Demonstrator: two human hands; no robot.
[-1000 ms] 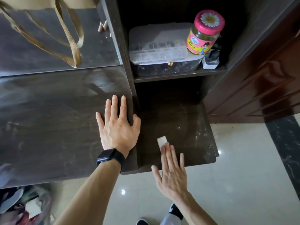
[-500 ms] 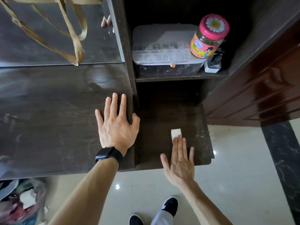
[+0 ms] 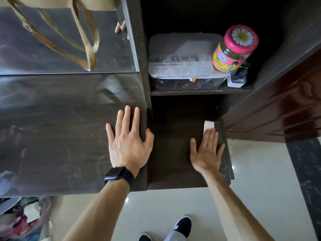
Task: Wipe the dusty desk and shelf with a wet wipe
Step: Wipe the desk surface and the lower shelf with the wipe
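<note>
White under my right hand's (image 3: 206, 152) flat, close-set fingertips, one wet wipe (image 3: 208, 125) lies lengthwise toward the lower shelf's (image 3: 173, 153) back-right corner, while my left hand (image 3: 127, 141) spreads five fingers on the desk (image 3: 60, 136).

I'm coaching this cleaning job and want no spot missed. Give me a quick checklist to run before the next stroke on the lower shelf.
1. Wipe under the right hand fingertips: ok, it pokes out ahead of them.
2. Right hand flat on the lower shelf: ok.
3. Left hand bracing on the desk top: ok, palm down, fingers spread.
4. Wipe at the shelf's right edge: ok, so the next stroke should come back leftward.
5. Path across the lower shelf free of objects: ok.
6. Wipe wet enough: cannot tell.
</note>
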